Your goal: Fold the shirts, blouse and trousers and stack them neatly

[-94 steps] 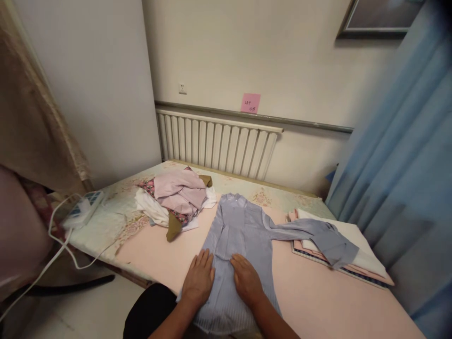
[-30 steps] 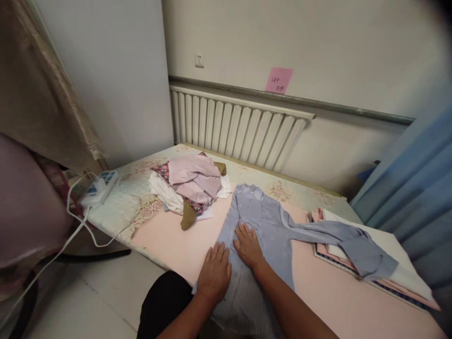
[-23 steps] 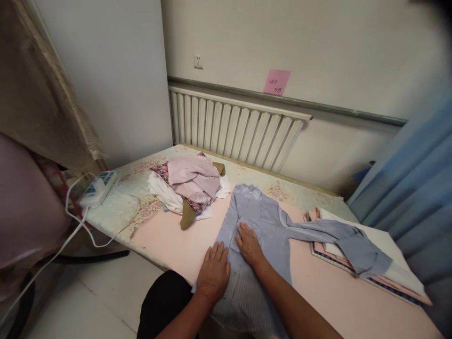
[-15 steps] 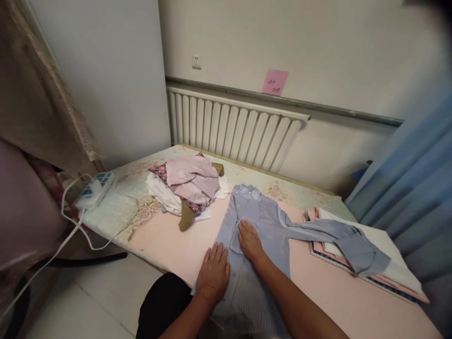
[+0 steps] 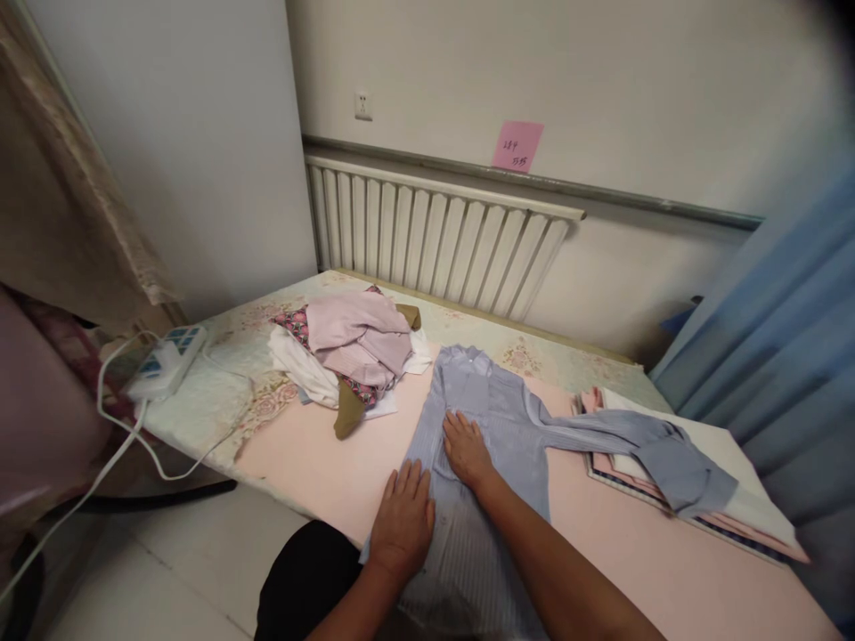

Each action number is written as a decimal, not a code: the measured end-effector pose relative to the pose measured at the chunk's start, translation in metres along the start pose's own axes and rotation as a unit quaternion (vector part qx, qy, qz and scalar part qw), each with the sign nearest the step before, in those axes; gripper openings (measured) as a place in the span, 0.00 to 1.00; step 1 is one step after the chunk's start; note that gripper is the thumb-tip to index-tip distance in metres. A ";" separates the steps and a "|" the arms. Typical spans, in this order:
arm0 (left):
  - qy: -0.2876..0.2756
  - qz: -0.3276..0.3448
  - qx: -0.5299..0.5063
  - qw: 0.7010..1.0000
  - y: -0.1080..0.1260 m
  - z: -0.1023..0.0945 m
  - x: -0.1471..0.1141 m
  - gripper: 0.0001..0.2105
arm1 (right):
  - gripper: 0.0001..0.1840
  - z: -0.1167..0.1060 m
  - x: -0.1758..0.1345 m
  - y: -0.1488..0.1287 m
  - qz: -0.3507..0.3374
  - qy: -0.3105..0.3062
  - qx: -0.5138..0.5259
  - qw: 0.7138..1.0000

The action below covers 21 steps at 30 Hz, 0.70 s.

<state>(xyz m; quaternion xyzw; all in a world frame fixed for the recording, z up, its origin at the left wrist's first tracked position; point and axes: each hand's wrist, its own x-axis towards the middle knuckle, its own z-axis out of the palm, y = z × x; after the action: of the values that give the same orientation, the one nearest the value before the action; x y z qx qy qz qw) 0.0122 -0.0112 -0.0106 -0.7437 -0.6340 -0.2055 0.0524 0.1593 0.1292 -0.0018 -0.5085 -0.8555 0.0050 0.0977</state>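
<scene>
A blue-grey ribbed shirt [image 5: 514, 427] lies spread on a pink cloth [image 5: 300, 463] over the table, collar towards the wall. Its right-hand sleeve stretches out over a stack of folded clothes [image 5: 748, 481]. My left hand [image 5: 404, 516] rests flat on the shirt's left edge, fingers stretched out. On the upper front, my right hand [image 5: 468, 450] lies flat with its fingers extended. Neither hand grips the fabric. The shirt's other sleeve cannot be made out, and my forearms cover part of the lower front.
A loose heap of clothes [image 5: 361, 338] in pink, white and olive lies at the back left. At the table's left end sits a power strip [image 5: 166, 365] with white cables. A radiator [image 5: 441, 231] stands behind the table; a blue curtain [image 5: 775, 329] hangs at right.
My right hand has shifted very slightly left on the shirt front. My left hand stays on the edge. The whole view has moved a little.
</scene>
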 end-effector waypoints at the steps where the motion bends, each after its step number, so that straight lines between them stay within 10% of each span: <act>1: -0.001 -0.003 -0.002 1.000 0.000 0.000 0.000 0.21 | 0.24 -0.001 0.000 0.000 0.004 -0.003 0.004 1.000; 21: -0.029 -0.010 -0.007 0.999 0.001 -0.005 0.003 0.21 | 0.22 -0.003 -0.075 -0.025 -0.101 0.084 0.100 0.986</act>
<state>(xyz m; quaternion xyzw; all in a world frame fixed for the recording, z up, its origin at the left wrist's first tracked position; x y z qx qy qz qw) 0.0120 -0.0103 -0.0049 -0.7432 -0.6414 -0.1887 0.0264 0.1724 0.0514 -0.0087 -0.4056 -0.8864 0.0377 0.2199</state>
